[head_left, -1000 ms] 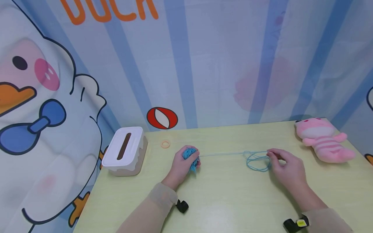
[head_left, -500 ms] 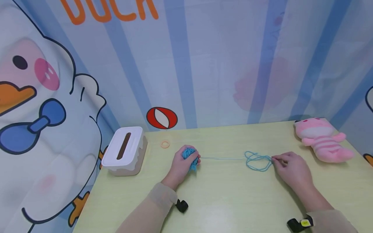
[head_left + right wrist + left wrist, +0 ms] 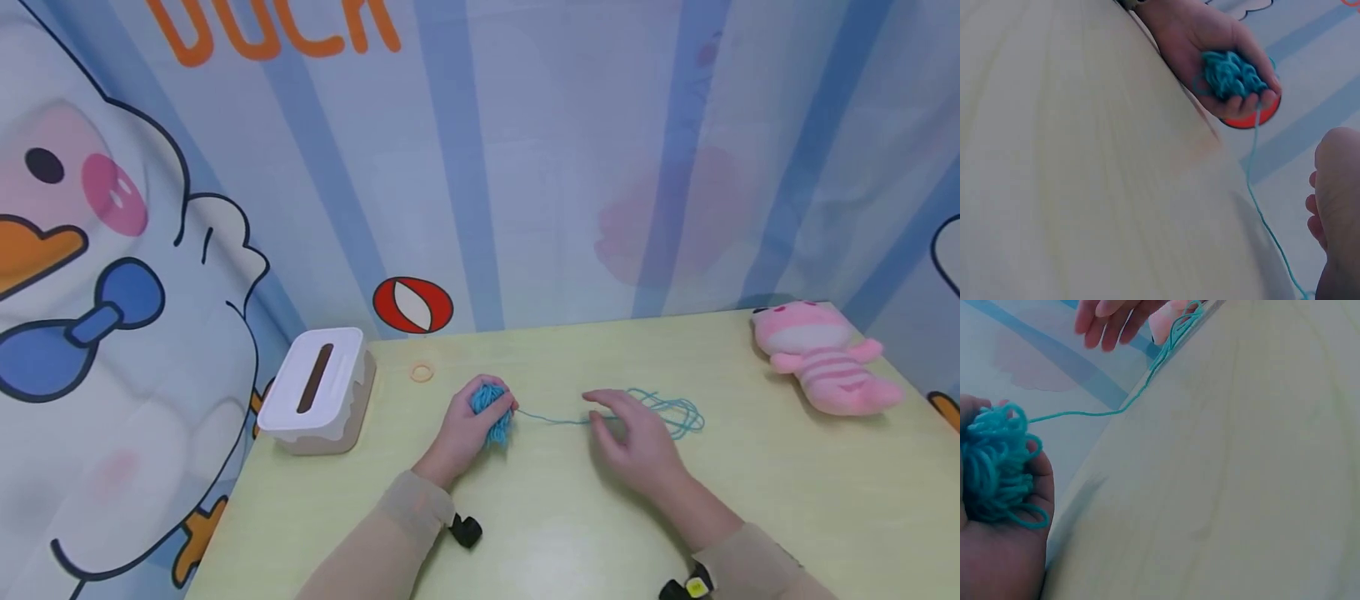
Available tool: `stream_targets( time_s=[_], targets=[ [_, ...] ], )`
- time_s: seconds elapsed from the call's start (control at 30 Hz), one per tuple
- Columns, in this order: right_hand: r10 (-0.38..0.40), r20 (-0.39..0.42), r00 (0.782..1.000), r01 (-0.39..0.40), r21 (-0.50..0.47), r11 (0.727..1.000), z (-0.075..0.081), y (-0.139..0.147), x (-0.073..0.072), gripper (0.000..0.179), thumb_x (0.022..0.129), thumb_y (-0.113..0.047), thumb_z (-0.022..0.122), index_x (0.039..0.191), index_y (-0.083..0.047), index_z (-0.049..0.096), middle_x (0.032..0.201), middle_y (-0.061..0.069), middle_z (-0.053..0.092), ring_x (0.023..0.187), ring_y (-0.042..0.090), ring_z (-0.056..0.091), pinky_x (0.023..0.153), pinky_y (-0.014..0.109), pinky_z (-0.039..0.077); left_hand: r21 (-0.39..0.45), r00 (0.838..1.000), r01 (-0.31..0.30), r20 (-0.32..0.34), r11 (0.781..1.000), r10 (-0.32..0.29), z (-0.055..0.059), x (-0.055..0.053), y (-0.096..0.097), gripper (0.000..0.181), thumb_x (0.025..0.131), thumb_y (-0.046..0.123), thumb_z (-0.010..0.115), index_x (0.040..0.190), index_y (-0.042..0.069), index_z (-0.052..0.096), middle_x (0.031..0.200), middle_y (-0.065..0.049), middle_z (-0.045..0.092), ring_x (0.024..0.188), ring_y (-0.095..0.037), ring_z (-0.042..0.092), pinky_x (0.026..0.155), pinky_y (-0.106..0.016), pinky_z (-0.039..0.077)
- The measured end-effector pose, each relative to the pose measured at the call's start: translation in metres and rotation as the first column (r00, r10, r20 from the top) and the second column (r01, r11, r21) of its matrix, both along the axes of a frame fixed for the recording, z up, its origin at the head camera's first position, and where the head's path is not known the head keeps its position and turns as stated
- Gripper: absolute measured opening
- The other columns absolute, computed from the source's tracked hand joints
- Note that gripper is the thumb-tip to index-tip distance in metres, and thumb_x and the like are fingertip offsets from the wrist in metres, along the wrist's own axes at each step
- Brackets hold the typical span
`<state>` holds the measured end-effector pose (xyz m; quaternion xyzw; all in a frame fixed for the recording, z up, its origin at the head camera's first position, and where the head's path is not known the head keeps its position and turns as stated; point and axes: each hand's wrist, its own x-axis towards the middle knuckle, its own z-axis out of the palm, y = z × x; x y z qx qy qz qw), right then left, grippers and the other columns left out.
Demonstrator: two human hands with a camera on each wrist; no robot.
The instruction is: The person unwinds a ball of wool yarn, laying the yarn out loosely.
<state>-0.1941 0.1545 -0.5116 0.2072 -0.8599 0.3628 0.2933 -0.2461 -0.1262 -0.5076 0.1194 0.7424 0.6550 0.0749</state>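
Note:
In the head view my left hand holds a bundle of looped blue yarn, with the thumb laid across it. The left wrist view shows the yarn bundle nestled in the palm, its loops sticking out. From it a slack strand runs to a loose tangle of yarn lying on the table. My right hand hovers over that strand, thumb and fingers apart. Nothing is gripped in the right hand, its fingers hanging spread in the left wrist view.
A tissue box with a white lid stands at the table's left. An orange ring lies near the back edge. At the back right is a pink plush toy. Behind the table hangs a striped cartoon curtain.
My right hand let go of the yarn at the right and moved left toward the left hand. The stretched strand slackened. The left hand keeps holding the bundle in nearly the same place.

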Motion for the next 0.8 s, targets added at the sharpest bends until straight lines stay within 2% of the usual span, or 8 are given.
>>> stream_targets(
  time_s=[0.07, 0.17, 0.27, 0.33, 0.47, 0.63, 0.7, 0.8],
  targets=[
    [0.054, 0.093, 0.994, -0.055, 0.011, 0.998, 0.001, -0.020, 0.000, 0.034, 0.099, -0.006, 0.075, 0.133, -0.004, 0.075, 0.132, 0.012, 0.080, 0.126, 0.035, 0.076, 0.104, 0.052, 0.062, 0.000, 1.000, 0.012, -0.007, 1.000, -0.012, -0.001, 0.001, 0.000, 0.023, 0.110, 0.030, 0.069, 0.125, 0.012, 0.066, 0.114, -0.003, 0.077, 0.107, -0.021, 0.067, 0.101, -0.031, 0.055],
    [0.100, 0.224, 0.969, -0.104, 0.009, 0.995, 0.001, -0.042, -0.003, 0.040, 0.104, -0.014, 0.075, 0.142, -0.002, 0.070, 0.137, 0.011, 0.078, 0.131, 0.035, 0.074, 0.109, 0.055, 0.060, 0.007, 0.999, 0.032, -0.009, 0.999, -0.032, 0.000, 0.001, 0.000, 0.025, 0.110, 0.028, 0.070, 0.126, 0.010, 0.065, 0.113, -0.003, 0.077, 0.105, -0.020, 0.069, 0.101, -0.029, 0.057],
    [0.110, 0.305, 0.946, -0.118, 0.007, 0.993, 0.000, -0.057, -0.006, 0.040, 0.105, -0.019, 0.075, 0.142, -0.003, 0.072, 0.129, 0.008, 0.082, 0.122, 0.030, 0.078, 0.106, 0.050, 0.062, 0.019, 0.999, 0.048, -0.005, 0.999, -0.048, 0.001, 0.002, 0.000, 0.026, 0.110, 0.028, 0.070, 0.126, 0.009, 0.065, 0.111, -0.004, 0.076, 0.102, -0.020, 0.071, 0.099, -0.028, 0.058],
    [0.104, 0.324, 0.940, -0.112, 0.007, 0.994, 0.000, -0.063, -0.007, 0.031, 0.105, -0.019, 0.076, 0.133, -0.006, 0.077, 0.118, 0.005, 0.084, 0.109, 0.025, 0.081, 0.098, 0.044, 0.065, 0.022, 0.998, 0.056, -0.003, 0.998, -0.056, 0.001, 0.001, 0.000, 0.025, 0.109, 0.028, 0.071, 0.126, 0.010, 0.065, 0.111, -0.004, 0.075, 0.101, -0.020, 0.071, 0.098, -0.027, 0.059],
    [0.083, 0.288, 0.954, -0.085, -0.006, 0.996, 0.000, -0.066, -0.007, 0.015, 0.102, -0.013, 0.078, 0.115, -0.011, 0.084, 0.104, 0.001, 0.084, 0.096, 0.018, 0.080, 0.086, 0.037, 0.066, 0.045, 0.996, 0.088, -0.005, 0.995, -0.088, 0.001, 0.001, -0.001, 0.023, 0.110, 0.024, 0.069, 0.130, 0.012, 0.066, 0.124, -0.007, 0.076, 0.105, -0.019, 0.074, 0.098, -0.025, 0.061],
    [0.060, 0.133, 0.989, -0.056, -0.032, 0.998, 0.000, -0.056, -0.005, 0.010, 0.100, -0.008, 0.079, 0.110, -0.009, 0.082, 0.094, -0.003, 0.081, 0.089, 0.014, 0.078, 0.083, 0.038, 0.066, 0.143, 0.988, 0.140, 0.044, 0.980, -0.148, 0.000, 0.000, 0.000, 0.034, 0.112, 0.017, 0.066, 0.144, 0.007, 0.061, 0.147, -0.013, 0.071, 0.116, -0.023, 0.080, 0.099, -0.034, 0.066],
    [0.046, 0.078, 0.996, -0.042, -0.056, 0.998, 0.000, -0.050, -0.005, 0.009, 0.100, -0.006, 0.079, 0.108, -0.008, 0.081, 0.092, -0.004, 0.080, 0.086, 0.012, 0.076, 0.082, 0.038, 0.065, 0.138, 0.990, 0.113, 0.071, 0.984, -0.124, 0.000, 0.000, 0.001, 0.039, 0.111, 0.020, 0.068, 0.146, 0.006, 0.059, 0.143, -0.014, 0.074, 0.110, -0.022, 0.082, 0.095, -0.034, 0.067],
    [0.023, 0.024, 0.999, -0.021, -0.093, 0.995, 0.000, -0.039, -0.005, 0.010, 0.098, -0.003, 0.079, 0.107, -0.007, 0.081, 0.092, -0.002, 0.081, 0.085, 0.012, 0.075, 0.080, 0.035, 0.063, 0.077, 0.995, 0.046, 0.088, 0.996, -0.053, -0.001, 0.000, 0.001, 0.044, 0.108, 0.028, 0.073, 0.146, 0.008, 0.061, 0.123, -0.011, 0.081, 0.091, -0.019, 0.079, 0.087, -0.030, 0.067]
  ],
)
